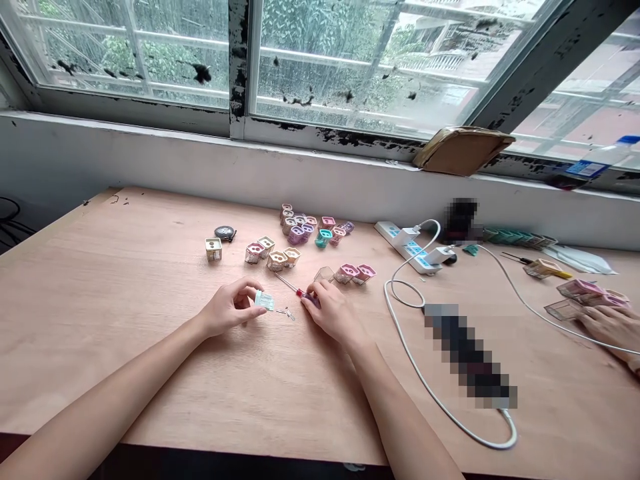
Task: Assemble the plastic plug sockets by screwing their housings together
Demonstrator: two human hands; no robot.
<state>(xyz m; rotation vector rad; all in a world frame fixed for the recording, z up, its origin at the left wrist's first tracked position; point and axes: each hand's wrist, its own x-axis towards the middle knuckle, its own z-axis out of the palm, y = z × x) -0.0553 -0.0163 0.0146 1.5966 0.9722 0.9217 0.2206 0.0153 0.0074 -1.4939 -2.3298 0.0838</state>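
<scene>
My left hand [231, 308] is closed on a small clear and pale teal plastic piece [264, 301], gripped between thumb and fingers just above the table. My right hand [327, 308] rests on the wood with its fingers closed round the handle of a screwdriver [300, 293]. The shaft points away to the left, and a red collar shows by the fingertips. Between both hands lie a few tiny metal bits [289, 313], too small to name. Just beyond my right hand stand a clear plastic cup [325, 274] and two pink-rimmed small containers [349, 272].
Several coloured small containers [299, 233] cluster toward the wall. A round dark metal object [225, 233] lies at left. To the right are a power strip [409, 248], a looping white cable [400, 333] and a blurred dark object [470, 357]. Another person's hand [607, 327] reaches in at far right.
</scene>
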